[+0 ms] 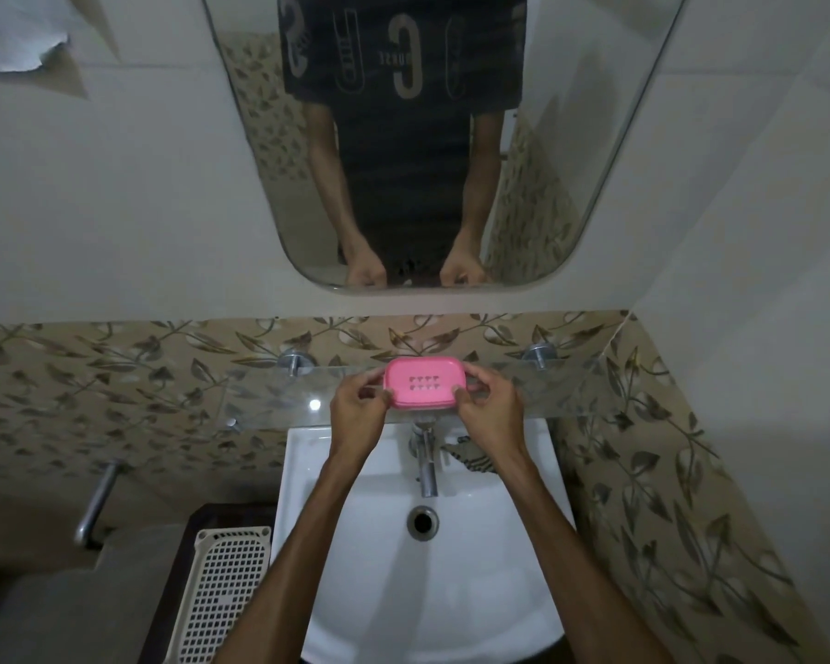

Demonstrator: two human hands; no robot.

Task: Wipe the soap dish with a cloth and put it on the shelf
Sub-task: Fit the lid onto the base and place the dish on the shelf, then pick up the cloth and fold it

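Observation:
A pink soap dish point(422, 381) with small drain holes lies flat on the glass shelf point(269, 400) above the basin. My left hand point(358, 409) grips its left end and my right hand point(492, 407) grips its right end, fingers curled round the rim. A striped cloth point(468, 460) lies on the basin's back ledge, right of the tap, partly hidden by my right forearm.
White basin point(499, 567) with a chrome tap point(425, 464) and drain below the shelf. Two chrome brackets point(294, 361) hold the shelf. A mirror point(571, 136) hangs above. A white perforated basket point(221, 591) stands at the lower left, with a metal handle point(94, 505) beyond it.

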